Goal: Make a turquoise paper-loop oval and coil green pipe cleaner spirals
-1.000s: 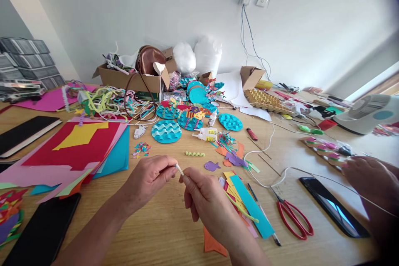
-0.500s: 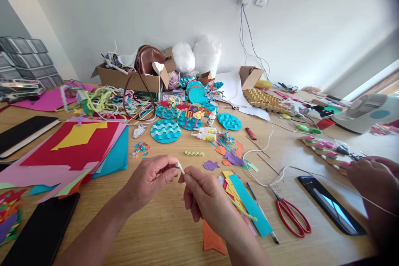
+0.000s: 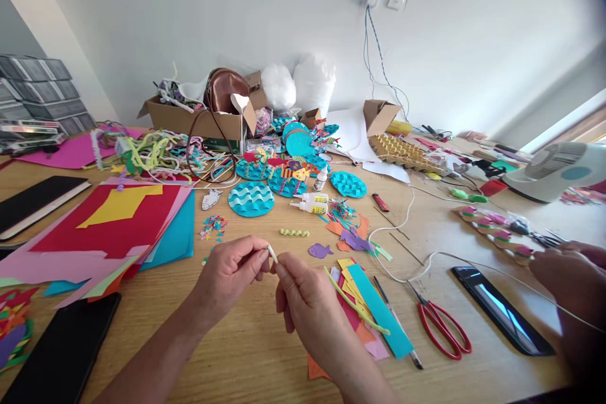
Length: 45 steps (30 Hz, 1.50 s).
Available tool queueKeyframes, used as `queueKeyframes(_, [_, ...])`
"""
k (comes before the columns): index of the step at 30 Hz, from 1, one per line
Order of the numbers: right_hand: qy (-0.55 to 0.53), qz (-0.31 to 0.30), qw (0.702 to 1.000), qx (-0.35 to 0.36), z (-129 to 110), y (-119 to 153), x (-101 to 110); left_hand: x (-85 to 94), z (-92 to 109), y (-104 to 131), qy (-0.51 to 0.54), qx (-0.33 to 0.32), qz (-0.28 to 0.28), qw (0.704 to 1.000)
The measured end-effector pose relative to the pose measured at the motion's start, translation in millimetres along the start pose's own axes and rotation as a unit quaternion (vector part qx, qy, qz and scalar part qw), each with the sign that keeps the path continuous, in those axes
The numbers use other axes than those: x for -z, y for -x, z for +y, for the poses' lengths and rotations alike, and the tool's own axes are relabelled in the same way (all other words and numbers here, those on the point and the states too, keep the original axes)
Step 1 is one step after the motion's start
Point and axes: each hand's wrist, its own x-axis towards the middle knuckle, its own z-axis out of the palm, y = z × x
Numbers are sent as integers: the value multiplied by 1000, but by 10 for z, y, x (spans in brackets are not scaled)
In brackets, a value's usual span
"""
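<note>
Both hands meet low in the middle of the head view, over the table. My left hand (image 3: 237, 270) is closed, pinching one end of a thin white stick-like piece (image 3: 271, 254). Its other end sits in the pinch of my right hand (image 3: 303, 284). The fingers cover most of the piece, so its exact kind is hidden. Just beyond them lie a coiled light-green pipe cleaner (image 3: 295, 233) and a purple paper fish (image 3: 320, 250). Beside my right hand are a straight green pipe cleaner (image 3: 357, 306) and a blue paper strip (image 3: 379, 309).
Red-handled scissors (image 3: 445, 331), a phone (image 3: 502, 309) and a white cable lie to the right. Another person's hands (image 3: 568, 271) work at the far right. Glue bottles (image 3: 312, 203) and blue wavy discs (image 3: 251, 199) stand ahead. Paper sheets (image 3: 113, 221) are stacked left.
My left fingers have shifted slightly along the white piece, and my right hand has turned a little and lowered. The other person's hands have moved slightly.
</note>
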Motion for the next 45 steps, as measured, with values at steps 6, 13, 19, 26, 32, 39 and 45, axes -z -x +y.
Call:
queueKeyframes(6, [-100, -46, 993, -31, 68, -18, 32, 37, 25, 8, 56, -2, -39, 998])
queueKeyframes(13, [-75, -45, 996, -31, 27, -19, 45, 45, 52, -5, 37, 9, -21, 999])
queueKeyframes(19, [54, 2, 998, 19, -23, 5, 25, 45, 35, 8, 26, 13, -10, 1000])
queueKeyframes(26, [94, 24, 995, 24, 16, -32, -16, 3, -6, -11, 23, 15, 22, 999])
queueKeyframes(32, [-45, -33, 998, -15, 40, -58, 23, -10, -17, -4, 76, 13, 21, 997])
queueKeyframes(39, [-93, -52, 994, -22, 95, -77, 101, 29, 33, -58, 83, 3, -21, 996])
queueKeyframes(45, [6, -7, 999, 33, -43, -122, 208, 17, 84, -207, 8, -4, -1, 1000])
